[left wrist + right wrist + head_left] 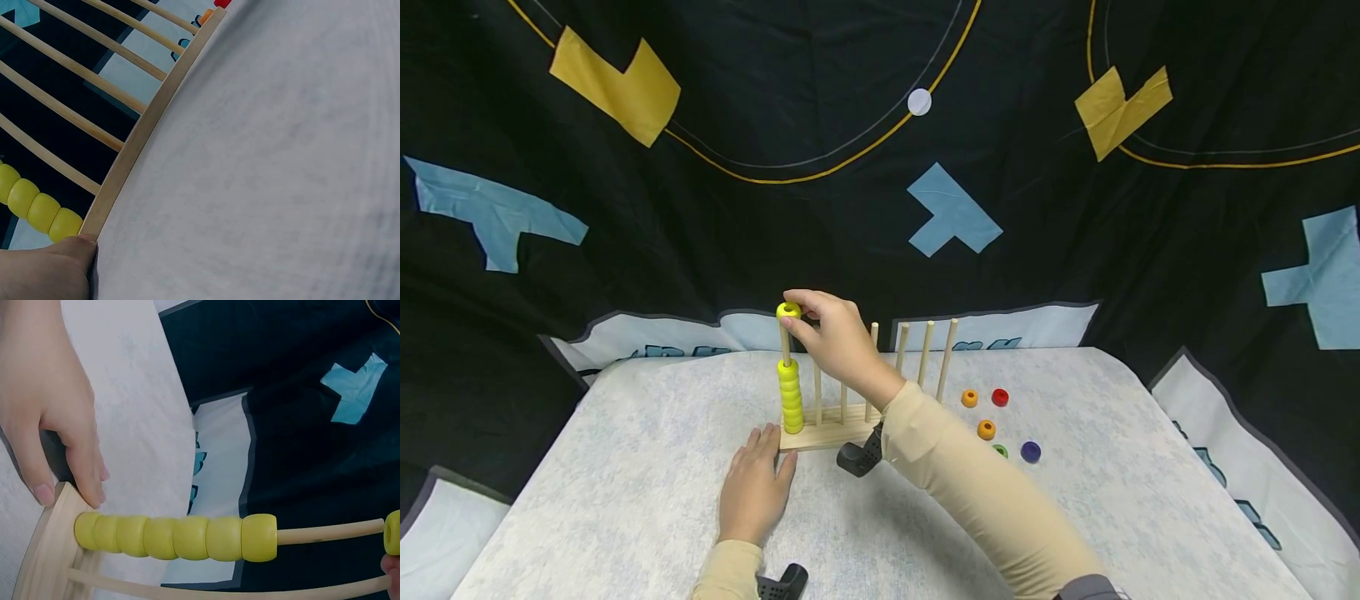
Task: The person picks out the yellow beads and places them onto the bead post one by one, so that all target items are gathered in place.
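My right hand (842,335) pinches a yellow bead (788,310) between thumb and fingers at the top of the leftmost peg. In the right wrist view that bead (392,534) meets the peg's tip; I cannot tell whether the peg has entered its hole. Lower on the same peg sits a stack of several yellow beads (790,396), reaching down to the wooden base (831,432). My left hand (754,487) lies on the table with extended fingers, its thumb side touching the base's left end. The left wrist view shows the thumb (72,253) against the base's corner.
Several bare wooden pegs (947,358) rise from the base to the right. Loose on the table (625,483) lie orange beads (987,430), a red bead (1000,397), a purple bead (1031,452) and a green bead (1001,450) partly behind the right sleeve. A dark patterned cloth (812,242) hangs behind.
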Action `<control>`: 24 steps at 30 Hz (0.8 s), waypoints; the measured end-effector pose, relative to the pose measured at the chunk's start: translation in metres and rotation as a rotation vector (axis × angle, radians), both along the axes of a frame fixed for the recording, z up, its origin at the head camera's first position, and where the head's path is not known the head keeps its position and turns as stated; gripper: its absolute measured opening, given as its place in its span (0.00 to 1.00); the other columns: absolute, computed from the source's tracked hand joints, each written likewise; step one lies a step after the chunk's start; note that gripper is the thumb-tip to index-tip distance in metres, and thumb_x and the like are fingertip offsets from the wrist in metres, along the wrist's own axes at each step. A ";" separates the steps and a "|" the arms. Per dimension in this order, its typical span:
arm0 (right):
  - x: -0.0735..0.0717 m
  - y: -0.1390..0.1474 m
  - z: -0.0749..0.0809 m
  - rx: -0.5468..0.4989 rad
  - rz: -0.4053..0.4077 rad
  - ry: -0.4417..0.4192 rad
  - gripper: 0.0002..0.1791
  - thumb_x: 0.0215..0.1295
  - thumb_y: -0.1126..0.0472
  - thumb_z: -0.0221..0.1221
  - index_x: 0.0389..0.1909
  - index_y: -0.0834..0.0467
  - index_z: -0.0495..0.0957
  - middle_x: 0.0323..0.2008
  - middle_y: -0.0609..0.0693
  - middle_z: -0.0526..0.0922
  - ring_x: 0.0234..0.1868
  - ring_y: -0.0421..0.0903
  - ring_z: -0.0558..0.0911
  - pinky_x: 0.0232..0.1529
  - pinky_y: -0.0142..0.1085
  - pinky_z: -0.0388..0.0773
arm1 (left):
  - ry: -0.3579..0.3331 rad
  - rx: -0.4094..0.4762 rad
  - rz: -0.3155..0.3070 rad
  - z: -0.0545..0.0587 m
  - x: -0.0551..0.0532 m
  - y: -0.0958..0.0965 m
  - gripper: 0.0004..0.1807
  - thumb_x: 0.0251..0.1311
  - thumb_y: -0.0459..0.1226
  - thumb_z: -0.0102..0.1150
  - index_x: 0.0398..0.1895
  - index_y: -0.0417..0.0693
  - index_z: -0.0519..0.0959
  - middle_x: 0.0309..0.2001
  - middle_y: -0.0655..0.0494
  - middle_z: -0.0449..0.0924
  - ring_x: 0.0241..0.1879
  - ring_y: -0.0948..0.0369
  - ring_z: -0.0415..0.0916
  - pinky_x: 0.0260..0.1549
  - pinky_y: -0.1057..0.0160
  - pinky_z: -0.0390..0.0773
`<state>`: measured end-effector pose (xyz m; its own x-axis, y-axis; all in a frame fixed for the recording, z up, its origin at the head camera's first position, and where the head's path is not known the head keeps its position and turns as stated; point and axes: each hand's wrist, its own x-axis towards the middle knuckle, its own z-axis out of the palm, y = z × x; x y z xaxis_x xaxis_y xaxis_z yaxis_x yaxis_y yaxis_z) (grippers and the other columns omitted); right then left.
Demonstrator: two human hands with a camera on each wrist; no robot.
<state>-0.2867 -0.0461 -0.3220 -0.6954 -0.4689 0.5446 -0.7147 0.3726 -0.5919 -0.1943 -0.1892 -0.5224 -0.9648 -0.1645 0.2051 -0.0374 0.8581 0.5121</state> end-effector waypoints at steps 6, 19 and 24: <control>0.001 -0.002 0.000 0.044 -0.007 -0.004 0.22 0.68 0.59 0.63 0.61 0.59 0.77 0.58 0.52 0.83 0.55 0.42 0.83 0.58 0.29 0.80 | -0.016 0.000 0.005 0.001 0.000 0.001 0.34 0.72 0.48 0.51 0.73 0.34 0.62 0.74 0.39 0.61 0.76 0.41 0.52 0.76 0.41 0.49; 0.004 -0.003 0.000 0.173 -0.044 -0.015 0.23 0.68 0.56 0.63 0.62 0.55 0.77 0.59 0.48 0.82 0.62 0.44 0.78 0.62 0.31 0.77 | -0.008 -0.002 0.008 0.002 0.001 0.001 0.34 0.72 0.47 0.52 0.72 0.34 0.62 0.73 0.38 0.62 0.76 0.41 0.53 0.76 0.41 0.50; 0.003 -0.002 -0.002 0.209 -0.054 0.005 0.23 0.67 0.55 0.64 0.62 0.55 0.77 0.61 0.47 0.81 0.65 0.45 0.77 0.65 0.34 0.76 | -0.002 -0.005 0.008 0.002 0.001 0.001 0.34 0.72 0.47 0.52 0.72 0.34 0.62 0.73 0.38 0.62 0.76 0.41 0.54 0.76 0.42 0.51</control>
<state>-0.2836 -0.0480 -0.3236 -0.7201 -0.5338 0.4434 -0.6932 0.5248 -0.4940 -0.1936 -0.1879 -0.5203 -0.9638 -0.1715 0.2043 -0.0455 0.8603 0.5078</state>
